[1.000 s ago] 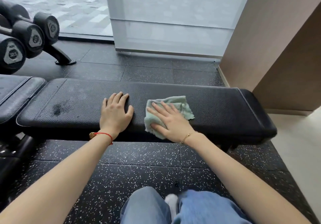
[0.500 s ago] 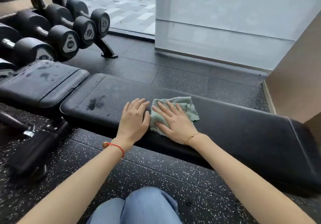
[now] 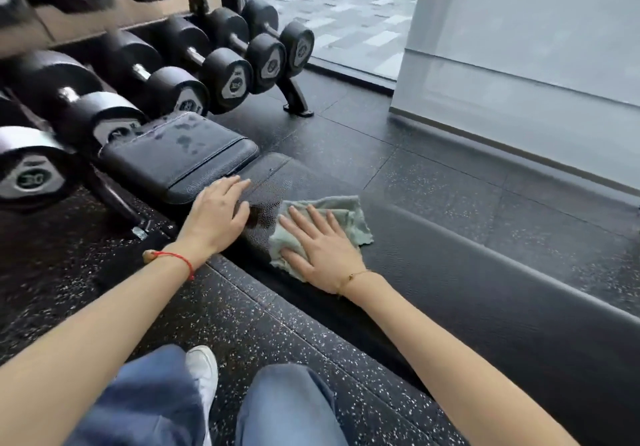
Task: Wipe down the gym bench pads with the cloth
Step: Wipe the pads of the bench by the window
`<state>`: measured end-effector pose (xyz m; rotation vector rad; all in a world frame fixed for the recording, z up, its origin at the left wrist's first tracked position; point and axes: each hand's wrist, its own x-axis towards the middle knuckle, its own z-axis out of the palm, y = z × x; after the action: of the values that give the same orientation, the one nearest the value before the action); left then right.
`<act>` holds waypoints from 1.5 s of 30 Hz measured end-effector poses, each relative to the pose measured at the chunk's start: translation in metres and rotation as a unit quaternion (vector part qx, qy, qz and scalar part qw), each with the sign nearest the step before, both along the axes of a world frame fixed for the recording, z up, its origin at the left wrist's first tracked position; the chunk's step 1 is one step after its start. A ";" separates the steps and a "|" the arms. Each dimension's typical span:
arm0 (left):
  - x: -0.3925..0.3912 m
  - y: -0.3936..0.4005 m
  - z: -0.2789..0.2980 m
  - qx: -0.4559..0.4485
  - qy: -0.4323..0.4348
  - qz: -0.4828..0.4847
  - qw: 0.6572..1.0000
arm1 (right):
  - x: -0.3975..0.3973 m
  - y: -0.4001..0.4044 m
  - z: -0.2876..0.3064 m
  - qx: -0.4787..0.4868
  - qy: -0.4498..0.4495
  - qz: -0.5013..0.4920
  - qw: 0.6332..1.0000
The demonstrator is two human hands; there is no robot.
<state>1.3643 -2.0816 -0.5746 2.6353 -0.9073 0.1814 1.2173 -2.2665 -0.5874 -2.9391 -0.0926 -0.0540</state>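
- The cloth (image 3: 325, 219) has been carried leftward along the long pad (image 3: 485, 272) over the last second, from near its middle to its left end, close to the gap before the small pad (image 3: 180, 155).
- The cloth is pressed flat under the right hand (image 3: 320, 248); the fingers are straight and spread apart, none curled round the fabric.
- The left hand (image 3: 214, 217) has been moved left ahead of the cloth and is now laid across the gap, fingers straight and close together, fingertips reaching the near edge of the small pad.
- A damp patch (image 3: 261, 212) lies between the two hands, just beside the cloth; it is judged to be the next spot to be covered.
- Wet marks (image 3: 187, 139) are seen on the small pad, so that pad is judged not yet wiped.
- The dumbbells (image 3: 228, 78) have come into view as the head has been turned left, which suggests that attention is passing to the small pad.
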 end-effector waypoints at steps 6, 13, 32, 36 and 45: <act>0.025 0.031 -0.021 0.028 0.015 -0.050 0.998 | 0.015 -0.038 -0.006 0.019 -0.016 -0.021 0.999; 0.033 0.038 -0.027 -0.010 0.052 -0.083 0.995 | 0.117 0.019 -0.002 0.008 -0.003 -0.039 0.999; 0.033 0.038 -0.033 -0.037 0.053 -0.083 0.994 | 0.022 0.017 0.005 0.024 0.004 0.084 0.996; 0.031 0.036 -0.034 -0.039 0.054 -0.081 0.995 | 0.062 -0.031 0.005 0.003 0.017 -0.058 0.998; 0.015 0.011 -0.022 -0.002 0.002 -0.071 0.997 | 0.017 0.010 0.006 0.010 0.012 0.014 1.000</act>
<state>1.3796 -2.0706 -0.5967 2.5549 -1.0867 0.1428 1.2344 -2.2565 -0.5815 -2.9166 -0.1302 -0.0158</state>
